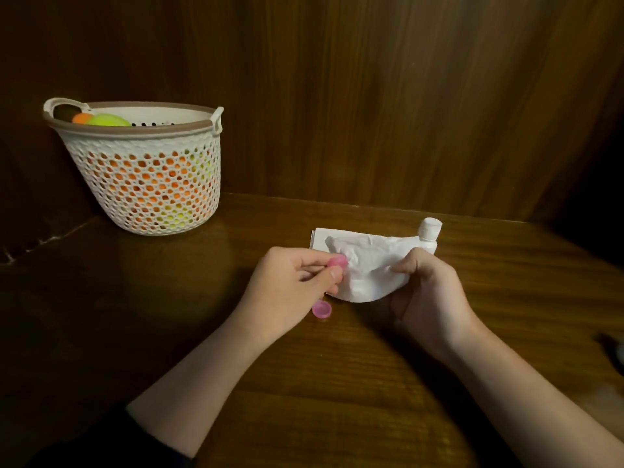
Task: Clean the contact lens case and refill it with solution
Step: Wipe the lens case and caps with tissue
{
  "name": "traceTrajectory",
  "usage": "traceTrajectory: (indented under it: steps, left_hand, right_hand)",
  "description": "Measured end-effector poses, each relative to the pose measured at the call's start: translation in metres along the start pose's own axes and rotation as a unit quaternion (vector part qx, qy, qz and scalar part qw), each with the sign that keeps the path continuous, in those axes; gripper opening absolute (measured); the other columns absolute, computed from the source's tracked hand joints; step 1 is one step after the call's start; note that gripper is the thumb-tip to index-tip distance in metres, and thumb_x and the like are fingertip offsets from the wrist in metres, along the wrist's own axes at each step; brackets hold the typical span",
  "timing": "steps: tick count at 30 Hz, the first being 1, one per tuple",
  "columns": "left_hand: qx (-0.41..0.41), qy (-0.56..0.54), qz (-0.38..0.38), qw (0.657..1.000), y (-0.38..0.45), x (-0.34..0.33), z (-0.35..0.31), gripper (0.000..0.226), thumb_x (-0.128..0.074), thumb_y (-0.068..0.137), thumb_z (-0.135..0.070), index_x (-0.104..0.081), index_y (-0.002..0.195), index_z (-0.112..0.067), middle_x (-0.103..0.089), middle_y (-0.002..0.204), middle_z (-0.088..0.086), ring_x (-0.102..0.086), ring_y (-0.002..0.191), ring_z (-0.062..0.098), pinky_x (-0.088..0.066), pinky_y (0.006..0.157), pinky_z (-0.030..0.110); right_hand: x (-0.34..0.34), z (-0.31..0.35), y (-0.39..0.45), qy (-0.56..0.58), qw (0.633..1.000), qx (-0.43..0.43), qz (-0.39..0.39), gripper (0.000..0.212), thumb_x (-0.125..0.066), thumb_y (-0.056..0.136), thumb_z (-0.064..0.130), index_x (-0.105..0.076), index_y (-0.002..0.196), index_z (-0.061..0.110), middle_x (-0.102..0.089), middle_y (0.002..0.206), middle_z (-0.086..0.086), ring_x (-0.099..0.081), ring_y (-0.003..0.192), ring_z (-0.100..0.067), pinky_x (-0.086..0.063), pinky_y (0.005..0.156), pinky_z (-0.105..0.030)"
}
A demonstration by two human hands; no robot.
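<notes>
Pinching a small pink piece of the contact lens case (100, 262) between thumb and fingertips, the person's left hand (287, 288) holds it against the edge of a crumpled white tissue (363, 271) above a dark wooden table (337, 383). The right hand (429, 295) grips the tissue's other end, its fingers curled around the paper, so both hands are closed on what they hold. A second pink piece, a round cap (321, 309) lying with its hollow side up, rests on the table just below the left hand and beside the tissue's lower edge. Behind the tissue stands a small white solution bottle (429, 235) with its cap on; only its upper part shows, and no label or writing on it can be read. A flat folded white sheet (319, 238) lies on the table behind the tissue, partly covered by it. At far left, well apart from the hands, a white lattice basket (145, 177) with a brown rim and two handles sits in the corner against wood panelling, holding orange and yellow-green balls (108, 121). No brand name or lettering is legible anywhere in view.
</notes>
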State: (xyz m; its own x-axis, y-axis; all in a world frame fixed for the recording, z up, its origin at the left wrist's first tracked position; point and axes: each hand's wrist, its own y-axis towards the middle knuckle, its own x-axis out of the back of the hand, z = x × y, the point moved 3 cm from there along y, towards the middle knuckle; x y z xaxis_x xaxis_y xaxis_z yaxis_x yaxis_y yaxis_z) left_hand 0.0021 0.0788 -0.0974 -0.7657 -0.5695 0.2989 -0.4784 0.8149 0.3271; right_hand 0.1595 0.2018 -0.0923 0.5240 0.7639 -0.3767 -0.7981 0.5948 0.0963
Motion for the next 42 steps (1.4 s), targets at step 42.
traceTrajectory:
  steps: [42]
  left_hand:
    - [0.017, 0.013, -0.032, 0.999, -0.007, 0.000, -0.019, 0.056, -0.092, 0.082, -0.017, -0.062, 0.126, -0.034, -0.079, 0.099, -0.019, -0.077, 0.090, -0.005, -0.060, 0.069, 0.014]
  right_hand:
    - [-0.016, 0.011, -0.011, -0.459, 0.860, 0.216, -0.052, 0.027, -0.080, 0.087, 0.012, -0.085, 0.099, 0.036, -0.077, 0.109, 0.024, -0.068, 0.116, -0.001, -0.054, 0.095, -0.019]
